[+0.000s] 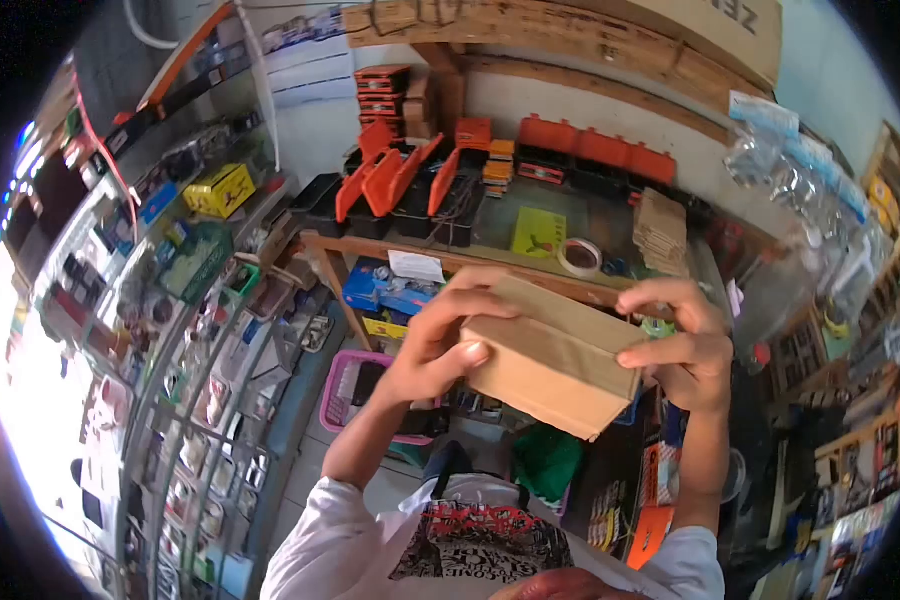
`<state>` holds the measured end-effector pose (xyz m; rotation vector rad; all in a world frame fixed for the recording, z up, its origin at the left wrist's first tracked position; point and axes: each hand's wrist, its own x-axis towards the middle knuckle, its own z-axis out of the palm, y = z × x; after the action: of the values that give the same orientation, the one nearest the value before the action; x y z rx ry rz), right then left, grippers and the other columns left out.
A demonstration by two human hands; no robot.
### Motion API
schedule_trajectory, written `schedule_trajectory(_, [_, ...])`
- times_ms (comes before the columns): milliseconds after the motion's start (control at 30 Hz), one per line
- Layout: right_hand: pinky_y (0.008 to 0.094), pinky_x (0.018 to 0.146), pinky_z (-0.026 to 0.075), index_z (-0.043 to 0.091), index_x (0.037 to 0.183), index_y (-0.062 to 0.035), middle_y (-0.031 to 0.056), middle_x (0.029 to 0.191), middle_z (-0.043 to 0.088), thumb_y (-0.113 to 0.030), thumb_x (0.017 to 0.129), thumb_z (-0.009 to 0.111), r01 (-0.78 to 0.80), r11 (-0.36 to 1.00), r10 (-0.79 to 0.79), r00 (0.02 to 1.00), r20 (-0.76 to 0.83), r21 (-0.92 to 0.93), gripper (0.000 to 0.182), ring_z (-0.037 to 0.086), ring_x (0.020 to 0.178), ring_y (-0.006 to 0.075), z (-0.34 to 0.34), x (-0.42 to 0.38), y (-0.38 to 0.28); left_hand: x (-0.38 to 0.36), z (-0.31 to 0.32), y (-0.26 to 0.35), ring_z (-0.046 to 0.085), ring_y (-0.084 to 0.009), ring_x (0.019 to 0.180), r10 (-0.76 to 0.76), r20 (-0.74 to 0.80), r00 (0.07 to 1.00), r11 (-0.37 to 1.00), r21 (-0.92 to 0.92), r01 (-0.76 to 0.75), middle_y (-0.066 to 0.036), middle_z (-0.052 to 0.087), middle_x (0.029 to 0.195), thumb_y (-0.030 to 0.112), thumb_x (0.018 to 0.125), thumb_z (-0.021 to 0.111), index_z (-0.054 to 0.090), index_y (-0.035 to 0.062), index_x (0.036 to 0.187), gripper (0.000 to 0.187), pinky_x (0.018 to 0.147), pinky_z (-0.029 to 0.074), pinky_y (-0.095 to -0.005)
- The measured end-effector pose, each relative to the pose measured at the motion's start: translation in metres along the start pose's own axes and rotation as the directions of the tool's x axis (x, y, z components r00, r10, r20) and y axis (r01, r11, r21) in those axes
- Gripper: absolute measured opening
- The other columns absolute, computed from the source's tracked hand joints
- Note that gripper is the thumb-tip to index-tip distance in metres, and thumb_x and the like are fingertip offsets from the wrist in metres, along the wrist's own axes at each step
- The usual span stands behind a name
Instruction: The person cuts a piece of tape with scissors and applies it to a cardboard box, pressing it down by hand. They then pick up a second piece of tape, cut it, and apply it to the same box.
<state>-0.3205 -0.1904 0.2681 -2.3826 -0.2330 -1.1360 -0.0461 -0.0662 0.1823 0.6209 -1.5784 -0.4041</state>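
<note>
A plain brown cardboard box [555, 372] is held up in front of my chest, tilted, with a seam running along it. My left hand [450, 335] grips its left end, the thumb on the near side and the fingers over the top. At the opposite end, my right hand [685, 345] has one fingertip pressed on the box's corner. Another finger of that hand is raised and bent above the box, and the rest are partly hidden behind the corner.
Behind the box stands a workbench with open orange-and-black cases [395, 185], a tape roll [579, 257], a yellow-green packet [540, 232] and folded cardboard [660, 230]. A pink basket [342, 395] sits below. Glass shelves [195, 400] line the left; stocked wooden racks [860, 470] stand right.
</note>
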Motion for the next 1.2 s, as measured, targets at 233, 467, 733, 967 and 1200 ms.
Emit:
schedule_trajectory(233, [0.0496, 0.098, 0.048, 0.082, 0.086, -0.0093, 0.0111, 0.107, 0.062, -0.001, 0.063, 0.08, 0.026, 0.999, -0.027, 1.0, -0.006, -0.033, 0.025, 0.059, 0.113, 0.0351, -0.007, 0.002, 0.021, 0.012, 0.007, -0.027, 0.053, -0.027, 0.128, -0.082, 0.011, 0.997, 0.985, -0.15, 0.082, -0.017, 0.055, 0.136, 0.027, 0.099, 0.063, 0.061, 0.001, 0.127, 0.038, 0.109, 0.038, -0.0395])
schedule_trajectory(467, [0.0433, 0.098, 0.047, 0.077, 0.085, -0.0083, 0.0055, 0.1, 0.06, -0.01, 0.071, 0.085, -0.046, 0.981, 0.035, 0.997, -0.062, -0.19, 0.016, 0.059, 0.113, 0.0291, -0.01, 0.007, 0.038, 0.015, 0.005, -0.044, 0.054, -0.0216, 0.124, -0.176, -0.08, 0.981, 0.98, -0.109, 0.167, -0.013, 0.058, 0.133, 0.03, 0.103, 0.057, 0.06, 0.003, 0.128, 0.037, 0.109, 0.039, -0.0372])
schedule_trajectory(733, [0.0424, 0.111, 0.043, 0.054, 0.142, -0.0077, 0.0121, 0.143, 0.056, -0.026, 0.083, 0.086, -0.51, 0.858, 0.498, 0.854, -0.151, -0.051, 0.07, 0.054, 0.132, 0.0284, 0.037, -0.132, 0.076, -0.062, 0.071, -0.064, 0.062, -0.0263, 0.121, -0.901, -0.058, 0.429, 0.315, -0.768, 0.558, -0.012, 0.059, 0.139, 0.058, 0.104, 0.048, 0.044, 0.0092, 0.151, 0.068, 0.107, 0.048, -0.0466])
schedule_trajectory(967, [0.047, 0.121, 0.032, 0.037, 0.158, -0.01, 0.0181, 0.163, 0.032, -0.04, 0.08, 0.088, -0.585, 0.811, 0.575, 0.799, 0.178, 0.002, 0.098, 0.031, 0.151, 0.0359, 0.097, -0.194, 0.037, -0.169, 0.096, -0.094, 0.057, -0.0233, 0.131, -0.947, 0.176, 0.268, 0.024, -0.795, 0.606, -0.008, 0.058, 0.142, 0.048, 0.108, 0.047, 0.045, 0.0118, 0.151, 0.056, 0.11, 0.047, -0.0423])
schedule_trajectory(1200, [0.0381, 0.091, 0.05, 0.064, 0.128, -0.005, 0.0137, 0.115, 0.064, -0.011, 0.096, 0.066, -0.804, 0.589, 0.803, 0.572, -0.168, 0.081, 0.033, 0.065, 0.105, 0.0315, 0.138, -0.22, 0.037, -0.162, 0.103, -0.083, 0.065, -0.0222, 0.113, -0.957, 0.233, 0.173, -0.026, -0.662, 0.749, -0.01, 0.065, 0.126, 0.061, 0.107, 0.036, 0.048, 0.0069, 0.146, 0.068, 0.094, 0.054, -0.0407])
